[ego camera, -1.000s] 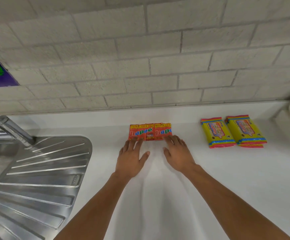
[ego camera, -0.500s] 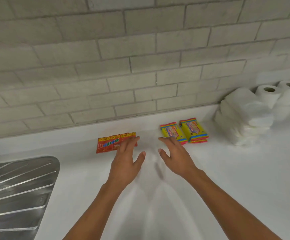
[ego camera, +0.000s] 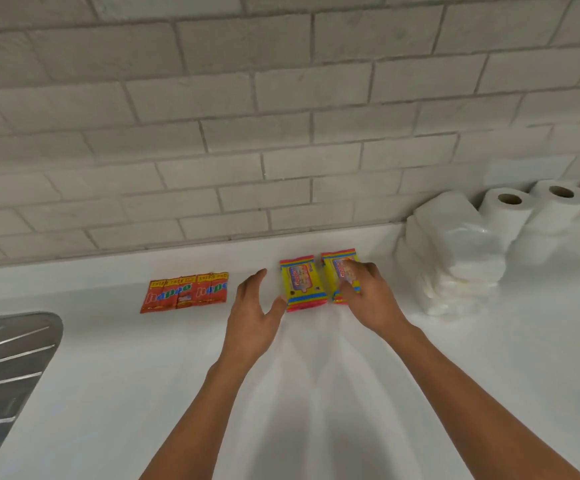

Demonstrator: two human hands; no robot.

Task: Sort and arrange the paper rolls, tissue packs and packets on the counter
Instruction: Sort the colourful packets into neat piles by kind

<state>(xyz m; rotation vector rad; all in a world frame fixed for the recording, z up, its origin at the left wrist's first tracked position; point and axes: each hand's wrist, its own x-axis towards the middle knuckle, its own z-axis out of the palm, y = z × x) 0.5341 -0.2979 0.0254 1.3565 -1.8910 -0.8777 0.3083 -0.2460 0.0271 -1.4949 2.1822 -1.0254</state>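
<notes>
Taking the left yellow packet (ego camera: 303, 285) as landmark: the red sachets (ego camera: 185, 295) lie well to its left. The left hand (ego camera: 254, 315) is open, thumb just touching its near left corner. Its long axis runs toward the wall. Just right lies the second yellow packet (ego camera: 340, 271), the right hand (ego camera: 368, 295) resting on it, fingers loosely bent. Farther right stand tissue packs (ego camera: 454, 258) and paper rolls (ego camera: 537, 216).

I see two yellow packets lying flat side by side, the left yellow packet (ego camera: 302, 285) fully in view, the right yellow packet (ego camera: 339, 268) partly covered. At their 9 o'clock, a red packet strip (ego camera: 185, 296) lies flat. At their 3 o'clock sit stacked white tissue packs (ego camera: 454, 254), with upright paper rolls (ego camera: 530, 216) beyond at 2 o'clock
</notes>
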